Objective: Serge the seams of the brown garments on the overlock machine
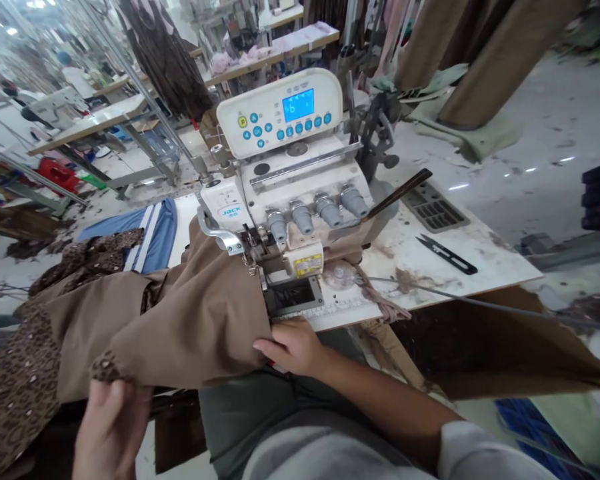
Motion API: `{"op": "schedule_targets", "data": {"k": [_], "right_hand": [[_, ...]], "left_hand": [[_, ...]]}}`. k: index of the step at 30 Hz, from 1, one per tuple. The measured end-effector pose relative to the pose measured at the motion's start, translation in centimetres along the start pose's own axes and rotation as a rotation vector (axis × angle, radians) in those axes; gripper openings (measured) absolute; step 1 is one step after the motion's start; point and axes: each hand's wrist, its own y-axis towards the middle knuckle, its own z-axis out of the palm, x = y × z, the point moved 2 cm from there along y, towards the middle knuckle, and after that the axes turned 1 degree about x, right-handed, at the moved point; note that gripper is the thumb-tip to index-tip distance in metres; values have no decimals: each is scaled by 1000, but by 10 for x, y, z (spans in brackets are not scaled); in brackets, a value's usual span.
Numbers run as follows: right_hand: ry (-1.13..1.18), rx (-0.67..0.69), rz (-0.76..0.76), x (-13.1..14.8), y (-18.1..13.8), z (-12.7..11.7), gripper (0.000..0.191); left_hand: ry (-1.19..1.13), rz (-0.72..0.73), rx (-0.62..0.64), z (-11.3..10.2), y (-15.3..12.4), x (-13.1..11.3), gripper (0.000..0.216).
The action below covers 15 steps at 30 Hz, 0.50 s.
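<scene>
A brown garment (195, 327) with leopard-print parts (17, 373) lies across the left side of the table and hangs over the front edge. Its right edge is beside the needle area of a white overlock sewing machine (293, 170). My left hand (113, 420) pinches a leopard-print bit of the garment's lower edge, at the bottom left. Just in front of the machine's plate, my right hand (297, 347) grips the garment's right edge between thumb and fingers. Part of the cloth goes behind the presser area, where I cannot make out its edge.
Black thread snips (446, 254) and a grey compartment tray (435, 207) lie on the table's right. A blue striped cloth (155, 233) is at the left. A grey cable (480, 303) crosses the right edge above a cardboard box (510, 353).
</scene>
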Motion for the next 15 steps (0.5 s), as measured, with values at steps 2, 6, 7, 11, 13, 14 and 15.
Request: {"op": "schedule_targets", "data": {"k": [2,6,7,11,13,14,15], "right_hand": [[24,-10,62,-1,1,-1,61],[32,37,88,-1,2,-1,60],[26,43,83,0,2,-1,61],[27,30,85,0,2,-1,62],[43,14,77,1,3,-1,62],[50,8,73,2,3,-1,61],[56,5,73,2,4,-2,60]], "left_hand": [[122,-103,100,8,-2,6,54],[0,-36,-19,11,0,8,59],[-33,-14,-45,10,1,8,62],[105,-111,34,9,2,4,59],[38,-117,-88,9,-1,-3,56],[-14,-114,-163,11,-2,-8,56],[-53,-114,-219,13,-4,-13,56]]}}
